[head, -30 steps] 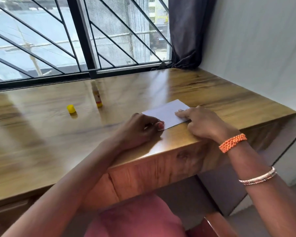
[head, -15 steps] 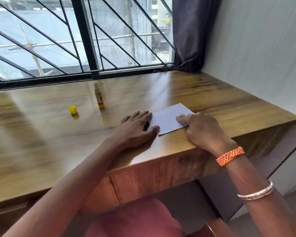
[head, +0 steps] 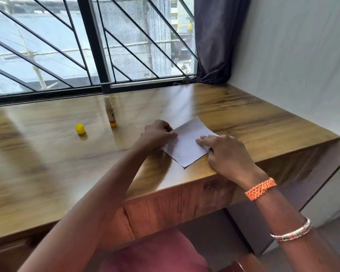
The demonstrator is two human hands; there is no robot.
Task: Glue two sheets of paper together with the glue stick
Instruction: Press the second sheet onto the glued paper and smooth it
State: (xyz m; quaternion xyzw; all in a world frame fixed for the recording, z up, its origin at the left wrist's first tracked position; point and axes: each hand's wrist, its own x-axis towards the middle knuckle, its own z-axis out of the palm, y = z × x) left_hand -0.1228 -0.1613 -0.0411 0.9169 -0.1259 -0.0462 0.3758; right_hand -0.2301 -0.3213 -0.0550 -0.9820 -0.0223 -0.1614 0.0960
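Observation:
A small white sheet of paper (head: 186, 143) lies flat near the front edge of the wooden table (head: 253, 116); I cannot tell whether a second sheet lies under it. My left hand (head: 158, 133) has its fingers curled and pinches the paper's left edge. Fingers flat, my right hand (head: 226, 152) presses down on the sheet's right corner. The glue stick (head: 110, 114) stands upright and uncapped farther back to the left, apart from both hands. Its yellow cap (head: 80, 128) sits on the table left of it.
A barred window (head: 90, 46) runs along the table's back edge, with a dark curtain (head: 212, 40) in the corner. A white wall (head: 292, 55) borders the table on the right. A pink seat (head: 157, 254) shows below the table's front edge.
My left hand went from lying flat beside the paper to curling and pinching its left edge. More of the sheet shows, turned slightly. My right hand still rests on its right side.

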